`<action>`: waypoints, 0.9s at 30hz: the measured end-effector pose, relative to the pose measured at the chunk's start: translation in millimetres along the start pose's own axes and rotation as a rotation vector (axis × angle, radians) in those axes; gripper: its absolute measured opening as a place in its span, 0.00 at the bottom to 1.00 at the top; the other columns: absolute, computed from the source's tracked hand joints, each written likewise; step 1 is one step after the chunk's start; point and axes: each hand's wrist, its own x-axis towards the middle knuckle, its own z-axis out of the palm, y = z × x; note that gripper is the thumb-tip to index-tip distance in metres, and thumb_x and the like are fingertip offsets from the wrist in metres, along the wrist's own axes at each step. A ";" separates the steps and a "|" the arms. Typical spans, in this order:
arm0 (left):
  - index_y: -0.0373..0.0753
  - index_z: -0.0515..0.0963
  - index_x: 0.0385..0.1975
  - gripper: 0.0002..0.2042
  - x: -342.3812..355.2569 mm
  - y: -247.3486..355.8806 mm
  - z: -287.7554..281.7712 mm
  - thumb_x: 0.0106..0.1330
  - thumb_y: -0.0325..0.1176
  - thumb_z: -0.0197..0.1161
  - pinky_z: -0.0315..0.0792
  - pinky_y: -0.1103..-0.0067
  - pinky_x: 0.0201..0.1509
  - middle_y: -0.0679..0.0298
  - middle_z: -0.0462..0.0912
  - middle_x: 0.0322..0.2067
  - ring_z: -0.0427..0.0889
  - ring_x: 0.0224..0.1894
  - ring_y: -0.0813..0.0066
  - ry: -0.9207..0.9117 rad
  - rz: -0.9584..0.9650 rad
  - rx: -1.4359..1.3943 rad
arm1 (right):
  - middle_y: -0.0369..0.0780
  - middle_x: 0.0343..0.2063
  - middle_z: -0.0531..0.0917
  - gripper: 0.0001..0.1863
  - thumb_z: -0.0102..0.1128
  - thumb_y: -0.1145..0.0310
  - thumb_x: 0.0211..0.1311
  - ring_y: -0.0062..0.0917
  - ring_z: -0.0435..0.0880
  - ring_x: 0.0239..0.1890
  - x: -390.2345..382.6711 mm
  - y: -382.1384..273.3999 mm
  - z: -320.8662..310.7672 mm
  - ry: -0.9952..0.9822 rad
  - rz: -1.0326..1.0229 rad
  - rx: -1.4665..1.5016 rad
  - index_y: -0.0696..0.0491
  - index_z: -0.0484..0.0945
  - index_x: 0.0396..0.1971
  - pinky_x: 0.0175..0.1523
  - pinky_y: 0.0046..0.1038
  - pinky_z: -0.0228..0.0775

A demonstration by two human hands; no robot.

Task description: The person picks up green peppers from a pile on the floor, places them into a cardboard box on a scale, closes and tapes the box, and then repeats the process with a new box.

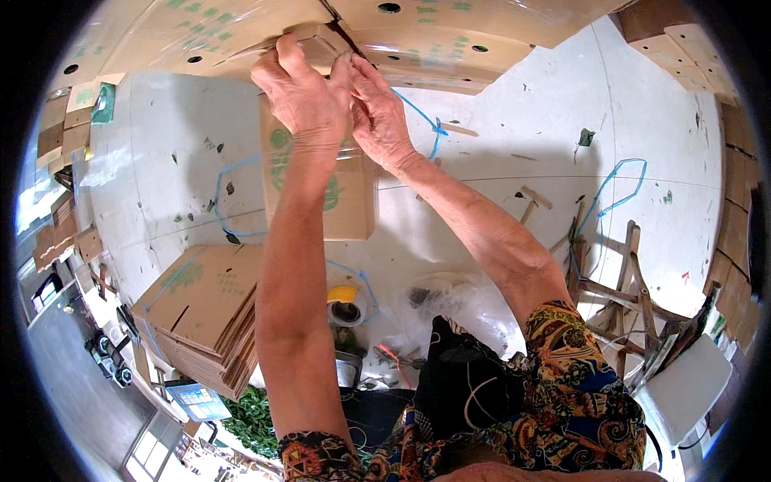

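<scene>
Both of my arms reach up to a row of large brown cartons (152,40) with green print at the far edge. My left hand (301,96) is closed, its bent fingers on a small folded cardboard flap (317,44) beside the dark gap between two cartons. Close against it, my right hand (377,116) pinches near the same flap with its fingers drawn together. What lies between those fingertips is hidden. Under my wrists is another brown carton (353,197) with green print and shiny tape across it.
At left lies a stack of flattened cardboard (209,297) bound with blue strap. A tape roll (345,309) and clear plastic sheeting (474,305) are near my legs. Blue strap loops (634,163), leaves and sticks litter the floor. A wooden stool (630,277) stands at right.
</scene>
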 end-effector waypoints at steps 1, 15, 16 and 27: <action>0.45 0.58 0.57 0.38 0.6 0.1 -0.3 0.49 0.38 0.76 0.73 0.57 0.41 0.52 0.62 0.46 0.66 0.49 0.49 -0.003 -0.001 0.000 | 0.45 0.69 0.66 0.34 0.47 0.90 0.57 0.31 0.78 0.60 0.6 -0.6 -1.8 -0.021 0.013 -0.046 0.52 0.71 0.64 0.61 0.27 0.74; 0.43 0.60 0.54 0.33 1.4 3.2 -1.7 0.51 0.33 0.74 0.69 0.57 0.45 0.51 0.64 0.44 0.69 0.47 0.48 -0.026 -0.083 -0.086 | 0.52 0.62 0.73 0.29 0.51 0.87 0.53 0.38 0.80 0.59 14.2 -9.2 -11.1 -0.075 0.028 -0.229 0.60 0.74 0.59 0.56 0.30 0.80; 0.42 0.61 0.53 0.32 2.6 2.4 -2.1 0.52 0.32 0.74 0.68 0.57 0.46 0.50 0.64 0.43 0.69 0.47 0.48 -0.015 -0.037 -0.081 | 0.53 0.62 0.73 0.29 0.50 0.86 0.53 0.39 0.78 0.60 15.4 -10.6 -12.5 -0.083 -0.014 -0.260 0.60 0.74 0.59 0.56 0.30 0.80; 0.37 0.66 0.45 0.25 8.7 2.5 -5.8 0.47 0.27 0.70 0.69 0.63 0.42 0.60 0.67 0.34 0.70 0.39 0.58 0.028 -0.075 -0.194 | 0.52 0.64 0.71 0.29 0.53 0.83 0.57 0.41 0.74 0.64 5.3 -14.3 -8.0 -0.038 -0.001 -0.111 0.57 0.71 0.62 0.58 0.35 0.79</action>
